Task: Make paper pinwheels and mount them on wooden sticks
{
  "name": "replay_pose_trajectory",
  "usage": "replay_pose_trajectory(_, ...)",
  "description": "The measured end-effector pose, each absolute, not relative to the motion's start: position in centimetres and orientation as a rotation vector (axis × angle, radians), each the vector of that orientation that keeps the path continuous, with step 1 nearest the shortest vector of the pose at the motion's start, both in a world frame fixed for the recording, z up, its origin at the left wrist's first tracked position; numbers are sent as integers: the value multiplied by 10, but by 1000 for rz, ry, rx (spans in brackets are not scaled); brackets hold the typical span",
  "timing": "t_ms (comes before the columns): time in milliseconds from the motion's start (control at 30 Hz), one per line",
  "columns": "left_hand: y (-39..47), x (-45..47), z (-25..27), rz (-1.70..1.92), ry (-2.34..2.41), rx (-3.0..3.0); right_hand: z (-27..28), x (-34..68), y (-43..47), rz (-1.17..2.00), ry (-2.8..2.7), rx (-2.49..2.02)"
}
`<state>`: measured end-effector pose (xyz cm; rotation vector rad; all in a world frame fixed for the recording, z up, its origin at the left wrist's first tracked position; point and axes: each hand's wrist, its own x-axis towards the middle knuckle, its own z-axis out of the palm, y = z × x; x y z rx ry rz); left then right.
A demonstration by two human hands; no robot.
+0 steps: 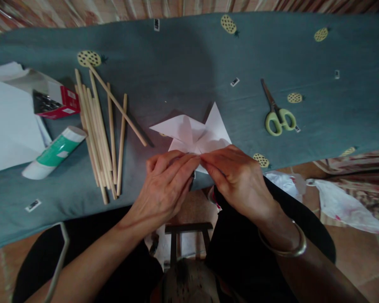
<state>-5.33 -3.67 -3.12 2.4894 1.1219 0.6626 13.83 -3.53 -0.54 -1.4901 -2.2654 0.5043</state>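
A white paper pinwheel [192, 130] with pointed, folded blades lies at the near edge of the table in front of me. Both hands meet at its near side. My left hand [169, 179] has its fingers closed on the paper near the centre. From the other side, my right hand [236, 176] pinches the paper, its thumb and forefinger close to the left fingertips. The fingers cover the near part of the pinwheel, and anything small between the fingertips is hidden.
Several wooden sticks [96, 134] lie left of the pinwheel. Beyond them are a glue bottle with a green label [58, 151], an open red box [58, 103] of small dark metal pieces and white paper sheets [9, 122]. Green-handled scissors [279, 118] rest on the patterned tablecloth [183, 59] at right.
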Motion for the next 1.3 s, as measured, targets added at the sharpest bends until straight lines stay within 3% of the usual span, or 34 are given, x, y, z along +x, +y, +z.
replay_pose_trajectory(500, -36, -49, -34, 674, 1118, 2482, -3, 135, -35, 458, -2307, -1525)
replay_pose_trajectory(1300, -33, -48, -30, 683, 1132, 2506, -22, 125, -32, 90, -2352, -1551)
